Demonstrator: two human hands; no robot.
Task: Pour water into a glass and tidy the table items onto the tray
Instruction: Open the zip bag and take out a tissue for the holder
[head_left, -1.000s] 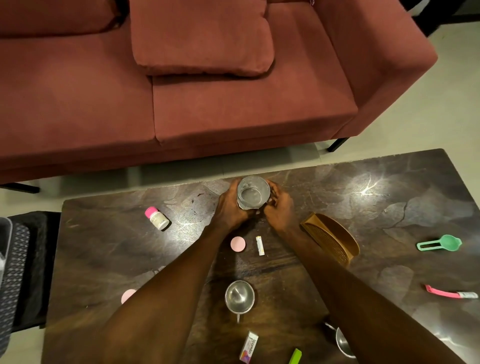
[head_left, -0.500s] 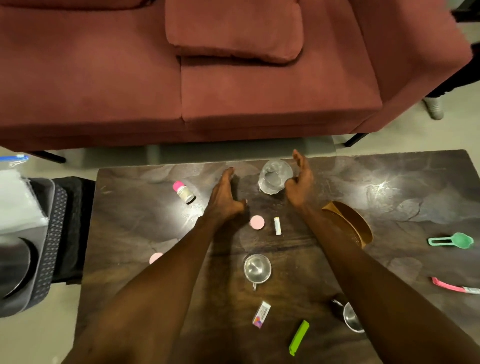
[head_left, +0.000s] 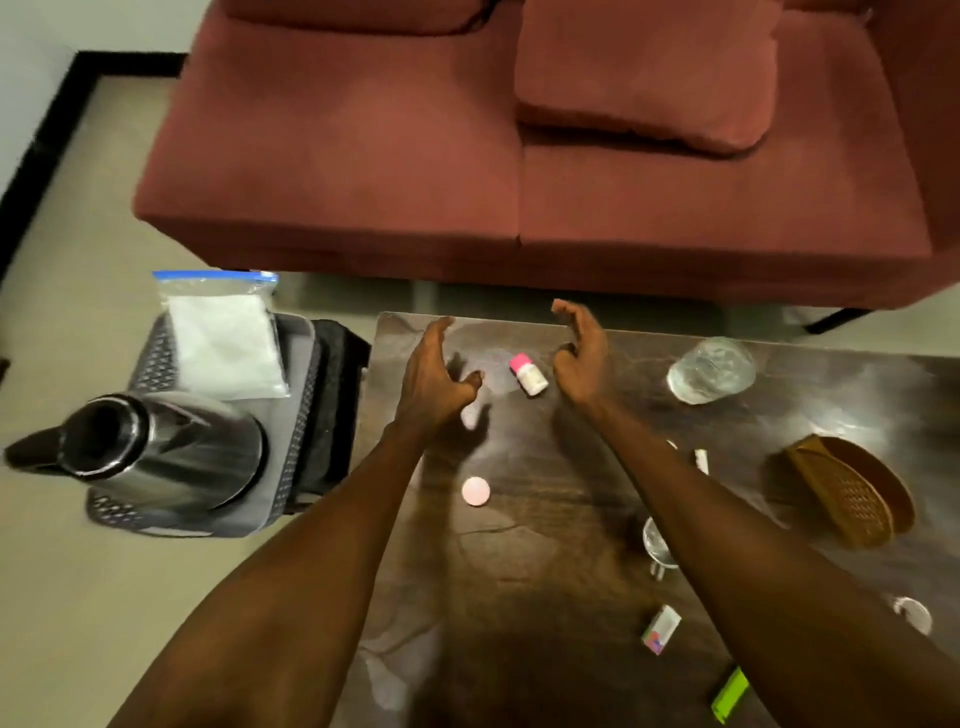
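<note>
**A:** Nothing has reached the tray (head_left: 306, 415) yet, as far as I can tell. Start nearest you: the green stick (head_left: 730, 693) and the small box (head_left: 661, 629) lie loose on the surface (head_left: 519, 597).

**B:** And further up?

**A:** The steel cup (head_left: 655, 543) peeks out beside your right forearm, the pink disc (head_left: 476, 491) lies near your left forearm, and the brown holder (head_left: 852, 491) is tipped on its side to the right. None of it is gathered.

**B:** My hands?

**A:** Your left hand (head_left: 434, 384) and right hand (head_left: 579, 358) hover with fingers spread and loosely bent, holding nothing. Between them lies the bottle (head_left: 529, 373), on its side, touched by neither hand.

**B:** The glass?

**A:** The glass (head_left: 710, 369) stands well to the right of your right hand. It looks to hold water, though blur keeps me from saying how much, so I'd judge the pouring may be done.

**B:** And the tray itself?

**A:** It sits off the left end of the surface, already carrying the jug (head_left: 156, 452) and the bag (head_left: 226, 338). I'd say the tidying is all still ahead.
</note>
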